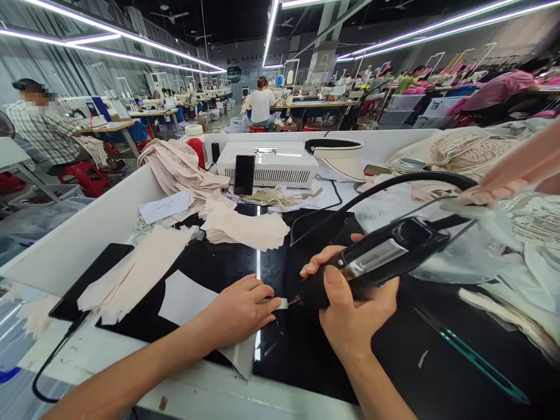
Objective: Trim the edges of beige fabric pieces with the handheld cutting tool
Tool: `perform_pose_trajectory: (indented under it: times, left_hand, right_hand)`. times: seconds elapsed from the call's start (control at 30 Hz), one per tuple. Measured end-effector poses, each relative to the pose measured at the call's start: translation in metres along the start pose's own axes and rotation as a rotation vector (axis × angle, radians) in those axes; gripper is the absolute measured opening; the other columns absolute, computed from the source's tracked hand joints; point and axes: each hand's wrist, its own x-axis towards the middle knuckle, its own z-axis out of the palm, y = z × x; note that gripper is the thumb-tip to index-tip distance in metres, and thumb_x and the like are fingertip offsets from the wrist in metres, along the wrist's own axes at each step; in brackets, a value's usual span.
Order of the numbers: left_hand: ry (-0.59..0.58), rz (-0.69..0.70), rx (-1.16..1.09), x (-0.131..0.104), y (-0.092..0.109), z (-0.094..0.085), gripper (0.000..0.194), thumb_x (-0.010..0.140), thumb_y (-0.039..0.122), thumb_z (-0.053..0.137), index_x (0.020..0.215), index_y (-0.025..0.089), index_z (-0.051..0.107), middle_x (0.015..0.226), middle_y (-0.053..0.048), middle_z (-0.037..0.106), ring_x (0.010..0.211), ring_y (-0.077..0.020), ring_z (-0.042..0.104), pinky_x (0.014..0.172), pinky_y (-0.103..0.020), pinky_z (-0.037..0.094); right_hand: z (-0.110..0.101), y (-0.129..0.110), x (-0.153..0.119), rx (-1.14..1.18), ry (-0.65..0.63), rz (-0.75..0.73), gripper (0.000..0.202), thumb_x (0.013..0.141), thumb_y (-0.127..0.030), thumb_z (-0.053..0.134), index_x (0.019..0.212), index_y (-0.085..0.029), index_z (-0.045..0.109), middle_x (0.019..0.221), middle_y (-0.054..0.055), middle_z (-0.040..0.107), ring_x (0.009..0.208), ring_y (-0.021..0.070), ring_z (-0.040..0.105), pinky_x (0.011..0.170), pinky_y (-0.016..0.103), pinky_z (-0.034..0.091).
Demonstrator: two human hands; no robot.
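My right hand (356,318) is wrapped round a black corded hand tool (385,251) with a silvery panel on its side. Its thin metal tip (296,300) points left, close to a small white strip (283,303). That strip pokes out from the fingertips of my left hand (245,309), which are closed on it over the black work surface (301,356). Beneath my left hand and wrist lies a white flat piece (186,297), partly covered. From the tool's rear a thick black cable (394,181) arcs up and back.
Another person's hand (499,186) reaches in at right, by the cable. Stacked cream fabric pieces (245,227) lie ahead, with more cream strips (140,274) at left. A white vented box (266,166) and a phone (244,175) stand behind. A slim teal tool (476,361) lies right.
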Motion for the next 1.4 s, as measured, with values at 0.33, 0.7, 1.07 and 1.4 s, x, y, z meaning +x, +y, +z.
perform_pose_trajectory:
  times: [0.33,0.7,1.07,1.4]
  left_hand:
    - [-0.009,-0.001,-0.006,0.002,0.000,0.000,0.024,0.127,0.028,0.079,0.148,0.017,0.080,0.128,-0.010,0.083,0.120,-0.0254,0.083,0.123,-0.043,0.069]
    - [-0.004,-0.006,-0.024,0.000,-0.002,0.003,0.026,0.125,0.026,0.081,0.149,0.016,0.081,0.130,-0.012,0.083,0.121,-0.0267,0.083,0.120,-0.043,0.071]
    - [0.019,-0.059,-0.068,-0.018,0.005,-0.013,0.017,0.129,0.025,0.073,0.143,0.019,0.081,0.134,-0.010,0.086,0.123,-0.0244,0.085,0.133,-0.046,0.066]
    - [0.088,-0.064,-0.049,-0.025,0.010,-0.010,0.010,0.132,0.024,0.071,0.135,0.020,0.079,0.126,-0.006,0.086,0.114,-0.0211,0.084,0.122,-0.040,0.068]
  right_hand:
    - [0.001,0.001,0.001,-0.004,-0.019,0.008,0.051,0.097,-0.051,0.110,0.131,-0.032,0.077,0.091,-0.005,0.081,0.065,0.0182,0.073,0.062,0.035,0.070]
    - [0.004,0.009,0.004,-0.008,0.005,0.007,0.047,0.094,-0.043,0.108,0.125,-0.031,0.075,0.092,-0.006,0.081,0.065,0.0170,0.074,0.063,0.033,0.069]
    - [0.004,0.007,0.003,-0.006,-0.022,-0.041,0.045,0.097,-0.046,0.111,0.118,-0.030,0.074,0.092,-0.004,0.082,0.065,0.0172,0.074,0.062,0.032,0.069]
    - [0.001,0.007,0.005,-0.019,-0.012,-0.033,0.052,0.096,-0.046,0.112,0.132,-0.031,0.077,0.092,-0.004,0.082,0.067,0.0194,0.073,0.065,0.036,0.067]
